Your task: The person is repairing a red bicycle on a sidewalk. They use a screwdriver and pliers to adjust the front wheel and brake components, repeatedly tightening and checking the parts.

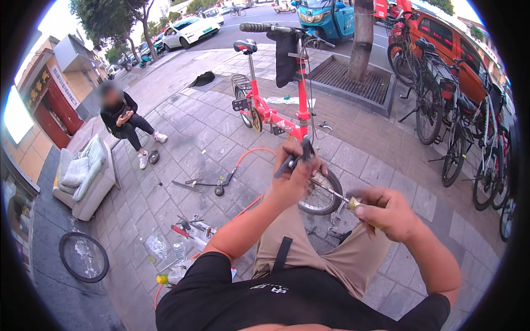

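Observation:
My left hand (298, 175) is closed around a small black bicycle part (287, 164), perhaps a brake lever, held up in front of my chest. In my right hand (389, 212) is a screwdriver (333, 191) with a yellowish handle. Its thin metal shaft points up and left toward the part; the tip is hidden behind my left fingers. Just beyond my hands stands a red folding bicycle (276, 116), upright, with a black cloth bag or cover hanging at its handlebar. Its front wheel (323, 196) rests on the paving between my hands and knees.
Tools (190, 231) and plastic bags lie on the paving at my left, beside an orange hose (248, 156). Farther left are a loose tyre (84, 256), a beige sofa (88, 187) and a seated person (124, 116). Parked bicycles (433, 105) line the right; a tree (361, 41) stands behind.

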The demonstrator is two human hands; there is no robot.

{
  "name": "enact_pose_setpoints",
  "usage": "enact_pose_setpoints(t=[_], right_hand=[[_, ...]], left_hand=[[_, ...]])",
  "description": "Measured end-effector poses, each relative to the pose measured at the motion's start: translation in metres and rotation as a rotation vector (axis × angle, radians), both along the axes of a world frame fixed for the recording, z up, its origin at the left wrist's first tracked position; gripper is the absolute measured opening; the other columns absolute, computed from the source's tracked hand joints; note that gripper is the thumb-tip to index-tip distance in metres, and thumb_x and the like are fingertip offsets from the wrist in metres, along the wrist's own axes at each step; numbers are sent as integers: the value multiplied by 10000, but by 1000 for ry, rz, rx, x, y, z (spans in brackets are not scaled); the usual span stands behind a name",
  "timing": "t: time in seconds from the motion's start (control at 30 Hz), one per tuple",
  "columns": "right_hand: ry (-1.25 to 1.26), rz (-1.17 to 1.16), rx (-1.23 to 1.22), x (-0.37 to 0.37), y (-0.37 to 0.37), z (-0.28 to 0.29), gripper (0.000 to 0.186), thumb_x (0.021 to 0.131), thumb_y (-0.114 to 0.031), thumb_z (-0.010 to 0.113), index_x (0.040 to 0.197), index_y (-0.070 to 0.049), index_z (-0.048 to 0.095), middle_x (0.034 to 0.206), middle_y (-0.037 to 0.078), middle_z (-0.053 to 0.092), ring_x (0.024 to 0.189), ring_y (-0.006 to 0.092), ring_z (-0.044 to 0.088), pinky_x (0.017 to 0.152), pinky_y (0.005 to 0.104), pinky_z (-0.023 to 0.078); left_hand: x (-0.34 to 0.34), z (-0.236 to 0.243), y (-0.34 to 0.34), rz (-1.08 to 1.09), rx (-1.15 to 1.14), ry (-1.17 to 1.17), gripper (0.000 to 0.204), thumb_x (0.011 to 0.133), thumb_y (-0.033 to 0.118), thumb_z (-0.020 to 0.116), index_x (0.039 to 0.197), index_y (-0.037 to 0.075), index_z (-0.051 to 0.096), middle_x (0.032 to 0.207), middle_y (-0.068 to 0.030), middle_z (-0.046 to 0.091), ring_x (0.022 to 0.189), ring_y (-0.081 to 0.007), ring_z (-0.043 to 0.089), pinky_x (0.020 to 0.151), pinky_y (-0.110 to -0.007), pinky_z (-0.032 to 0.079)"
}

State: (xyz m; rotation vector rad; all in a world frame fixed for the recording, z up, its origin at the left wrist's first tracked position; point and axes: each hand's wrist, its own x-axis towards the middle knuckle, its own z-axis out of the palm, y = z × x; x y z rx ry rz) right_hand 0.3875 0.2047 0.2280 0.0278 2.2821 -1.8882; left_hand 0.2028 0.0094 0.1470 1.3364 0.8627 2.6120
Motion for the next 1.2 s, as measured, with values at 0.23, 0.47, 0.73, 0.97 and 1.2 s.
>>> enact_pose_setpoints(t=[0.23,0.47,0.73,0.97,1.2], right_hand=[[-325,140,18,0,3,7,440,1064,-326,634,1299,46,634,687,58,572,510,163,544,472,299,409],[687,4,1206,7,-8,1,427,1025,-259,672,1333,34,627,798,58,619,582,179,596,522,327,469],[-434,60,-467,7,11,5,471,1042,-284,671,1398,13,586,806,20,582,560,102,520,471,284,421],[541,92,1083,12,-9,1,423,1039,-262,665,1327,45,617,784,60,605,561,154,574,504,313,462],[383,-34,416,5,7,5,515,1002,-255,701,1381,78,597,760,81,593,549,178,567,483,324,456]], left_hand=[[20,11,1,13,-149,-15,272,1075,215,658,1117,76,428,911,-48,589,909,-207,671,773,-394,569],[12,4,19,-47,-280,-356,264,1086,230,646,1098,103,416,859,-20,526,739,-104,523,733,-388,591],[7,13,7,-56,-3,100,242,1095,215,619,1132,93,413,869,-63,537,766,-138,541,785,-445,579],[15,10,21,28,-271,-376,239,1090,215,634,1106,96,427,779,-10,522,688,-84,531,721,-365,602],[6,6,11,-90,-56,-151,216,1098,166,601,1130,110,395,851,-52,527,794,-147,540,791,-446,573]])
